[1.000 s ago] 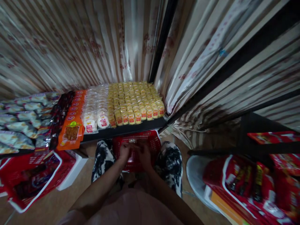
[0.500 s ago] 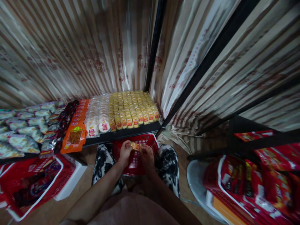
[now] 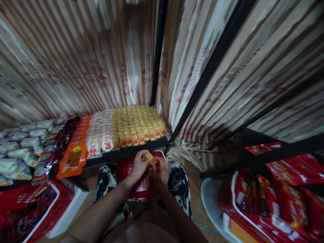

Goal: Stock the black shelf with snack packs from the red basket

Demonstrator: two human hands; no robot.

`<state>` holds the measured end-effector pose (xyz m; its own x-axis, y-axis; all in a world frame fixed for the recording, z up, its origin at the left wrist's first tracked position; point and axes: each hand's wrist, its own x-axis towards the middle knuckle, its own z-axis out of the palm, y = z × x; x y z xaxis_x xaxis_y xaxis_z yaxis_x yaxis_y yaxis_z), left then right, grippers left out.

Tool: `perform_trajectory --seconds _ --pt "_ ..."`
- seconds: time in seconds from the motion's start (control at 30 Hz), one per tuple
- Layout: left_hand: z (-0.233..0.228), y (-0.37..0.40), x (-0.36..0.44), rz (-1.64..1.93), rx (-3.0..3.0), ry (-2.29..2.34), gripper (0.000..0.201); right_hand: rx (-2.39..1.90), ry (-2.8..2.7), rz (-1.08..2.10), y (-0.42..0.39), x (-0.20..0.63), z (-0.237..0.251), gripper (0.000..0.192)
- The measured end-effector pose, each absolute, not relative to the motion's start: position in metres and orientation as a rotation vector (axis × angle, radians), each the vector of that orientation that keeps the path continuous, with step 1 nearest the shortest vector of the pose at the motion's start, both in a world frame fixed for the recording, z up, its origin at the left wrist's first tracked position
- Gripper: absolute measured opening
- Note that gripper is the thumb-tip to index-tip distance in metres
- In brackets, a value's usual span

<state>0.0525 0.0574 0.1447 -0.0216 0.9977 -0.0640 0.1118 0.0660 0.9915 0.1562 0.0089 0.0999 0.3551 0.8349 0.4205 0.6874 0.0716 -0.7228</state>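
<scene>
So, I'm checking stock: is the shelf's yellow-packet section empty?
No, rows of yellow packets fill that part of the shelf, beside white round packs.

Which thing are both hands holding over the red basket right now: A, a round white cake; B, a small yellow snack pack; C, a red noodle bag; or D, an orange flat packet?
B: the left hand and right hand pinch a small yellow snack pack between them, above the red basket.

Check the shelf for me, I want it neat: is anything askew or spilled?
Nothing stands out. The yellow packets sit in even rows on the shelf; both hands hold one small packet above the red basket.
</scene>
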Motion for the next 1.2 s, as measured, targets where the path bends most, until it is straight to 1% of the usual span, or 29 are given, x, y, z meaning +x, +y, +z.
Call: perform_trajectory --seconds 0.13,0.27,0.63,0.77,0.9,1.1,1.2 --pt "0.15 0.071 0.067 1.114 1.389 1.368 0.036 -1.593 -1.355 0.131 0.015 0.159 0.11 0.028" --pt "0.156 0.083 0.073 1.155 1.481 1.319 0.034 -1.542 -1.389 0.144 0.023 0.16 0.109 0.026" --pt "0.179 0.123 0.068 1.178 1.757 1.327 0.031 -1.476 -1.362 0.286 0.069 0.15 0.122 0.038" --pt "0.179 0.135 0.065 1.125 1.885 1.35 0.035 -1.452 -1.342 0.295 0.084 0.144 0.121 0.039" --pt "0.175 0.141 0.062 1.076 2.082 1.357 0.037 -1.454 -1.336 0.304 0.092 0.141 0.109 0.04" --pt "0.168 0.143 0.061 1.049 2.327 1.459 0.032 -1.43 -1.351 0.317 0.095 0.141 0.101 0.041" --pt "0.166 0.145 0.061 1.062 2.373 1.511 0.034 -1.431 -1.378 0.305 0.097 0.142 0.103 0.042"
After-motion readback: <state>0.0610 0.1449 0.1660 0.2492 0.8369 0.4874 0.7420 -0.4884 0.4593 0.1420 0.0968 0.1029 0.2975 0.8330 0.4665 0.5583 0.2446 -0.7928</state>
